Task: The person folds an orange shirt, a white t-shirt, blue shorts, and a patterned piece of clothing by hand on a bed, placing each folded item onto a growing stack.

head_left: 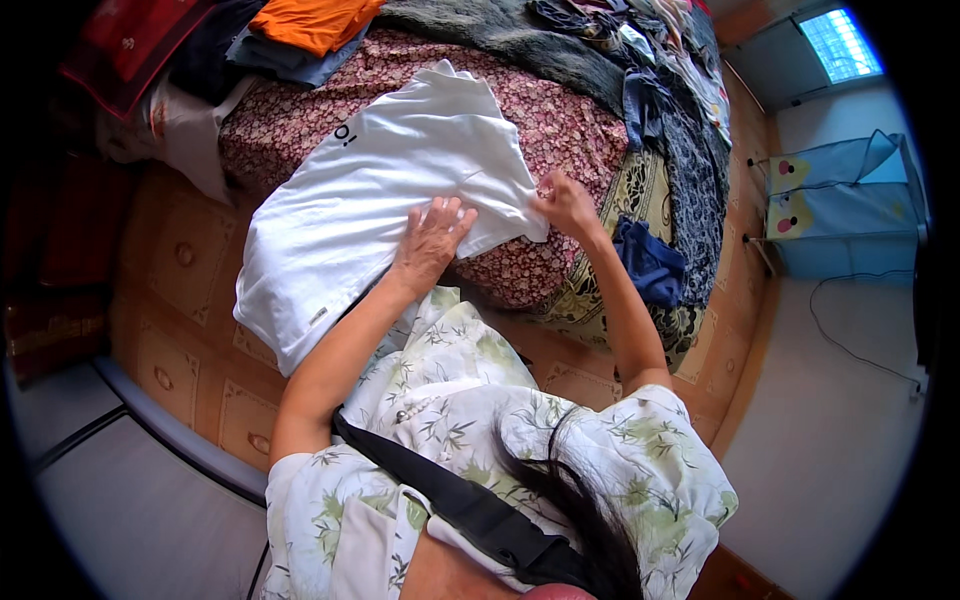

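Note:
A white T-shirt [360, 200] with small dark lettering lies spread over the edge of a bed, its lower left part hanging toward the floor. My left hand [436, 238] rests flat on the shirt with its fingers apart. At the shirt's right edge, my right hand [567, 203] is closed in a pinch on the white cloth of the sleeve side. Under the shirt is a maroon flowered cover [590, 130].
Folded clothes, an orange one [312, 25] on top, lie at the far left of the bed. A dark grey blanket [480, 35] runs behind. Navy crumpled cloth [650, 262] sits at the right. A light-blue fabric rack [845, 205] stands by the wall. Patterned floor [185, 255] shows left.

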Tool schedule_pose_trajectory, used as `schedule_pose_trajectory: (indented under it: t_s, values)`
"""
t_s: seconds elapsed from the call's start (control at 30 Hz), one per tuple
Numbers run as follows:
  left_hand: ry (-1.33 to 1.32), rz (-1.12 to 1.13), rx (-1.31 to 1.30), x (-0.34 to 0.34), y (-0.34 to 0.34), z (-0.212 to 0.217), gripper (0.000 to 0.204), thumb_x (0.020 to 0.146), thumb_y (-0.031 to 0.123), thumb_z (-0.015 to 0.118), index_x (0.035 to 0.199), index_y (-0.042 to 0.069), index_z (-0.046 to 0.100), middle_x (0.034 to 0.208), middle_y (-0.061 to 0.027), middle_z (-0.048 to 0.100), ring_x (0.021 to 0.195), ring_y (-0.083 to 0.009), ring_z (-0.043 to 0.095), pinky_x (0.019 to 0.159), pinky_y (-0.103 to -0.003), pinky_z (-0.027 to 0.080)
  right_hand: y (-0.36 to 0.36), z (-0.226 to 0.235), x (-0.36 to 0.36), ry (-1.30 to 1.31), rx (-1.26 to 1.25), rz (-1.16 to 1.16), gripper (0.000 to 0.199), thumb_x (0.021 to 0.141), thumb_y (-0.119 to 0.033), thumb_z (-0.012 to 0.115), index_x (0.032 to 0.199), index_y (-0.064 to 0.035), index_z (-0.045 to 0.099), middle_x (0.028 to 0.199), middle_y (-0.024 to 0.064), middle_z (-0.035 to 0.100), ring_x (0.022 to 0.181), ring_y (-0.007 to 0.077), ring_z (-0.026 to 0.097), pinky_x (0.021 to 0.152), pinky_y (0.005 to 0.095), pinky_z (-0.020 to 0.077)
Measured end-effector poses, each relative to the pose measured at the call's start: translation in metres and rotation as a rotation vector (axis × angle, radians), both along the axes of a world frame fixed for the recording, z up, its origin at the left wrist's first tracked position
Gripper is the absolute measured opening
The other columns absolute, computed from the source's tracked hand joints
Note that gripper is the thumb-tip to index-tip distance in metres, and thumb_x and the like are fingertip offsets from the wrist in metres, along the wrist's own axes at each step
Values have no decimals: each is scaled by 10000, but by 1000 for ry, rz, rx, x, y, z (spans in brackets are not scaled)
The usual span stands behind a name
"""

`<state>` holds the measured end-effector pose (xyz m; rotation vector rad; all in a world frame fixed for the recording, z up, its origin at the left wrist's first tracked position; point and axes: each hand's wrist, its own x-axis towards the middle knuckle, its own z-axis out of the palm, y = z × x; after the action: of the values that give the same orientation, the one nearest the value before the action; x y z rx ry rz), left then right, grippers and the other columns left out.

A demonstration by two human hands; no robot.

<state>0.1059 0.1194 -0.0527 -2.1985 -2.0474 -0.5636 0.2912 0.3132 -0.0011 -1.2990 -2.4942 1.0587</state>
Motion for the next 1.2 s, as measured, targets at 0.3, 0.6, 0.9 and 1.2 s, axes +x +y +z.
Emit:
schedule_pose_trajectory:
  t_s: [0.3, 0.6, 0.9, 1.2]
  values:
    - [-182, -153, 162, -4, 7, -2, 334, 761, 19, 526, 1079, 5, 631, 1213, -129, 596, 1179, -277, 533, 1007, -402, 381, 93, -36, -119, 179, 409, 2, 204, 695, -232, 646, 735, -35, 611, 767, 129, 612, 719, 239, 585, 631, 369, 463]
    - [-258, -156, 77, -10, 2, 1, 464, 771, -19, 487, 1227, 47, 548, 1330, -112, 515, 1260, -271, 463, 1015, -385, 380, 126, -33, -173, 215, 733, -69, 384, 773, -260, 678, 1086, -48, 611, 989, 134, 625, 912, 293, 582, 815, 395, 456]
    - [-121, -55, 67, -7, 5, -6, 458, 822, 43, 478, 1279, 24, 500, 1366, -110, 480, 1301, -247, 410, 1033, -366, 358, 101, -57, -93, 245, 753, 515, 429, 912, -125, 482, 1337, -187, 484, 1445, 84, 391, 1346, 223, 336, 1068, 387, 336]
    - [-252, 11, 131, -5, 6, -11, 424, 756, 14, 544, 1179, 8, 576, 1245, -118, 561, 1221, -266, 476, 1019, -368, 370, 46, 2, -18, -99, 827, 1066, 477, 869, -57, 473, 1327, -189, 498, 1467, 64, 345, 1307, 216, 371, 1029, 367, 356]
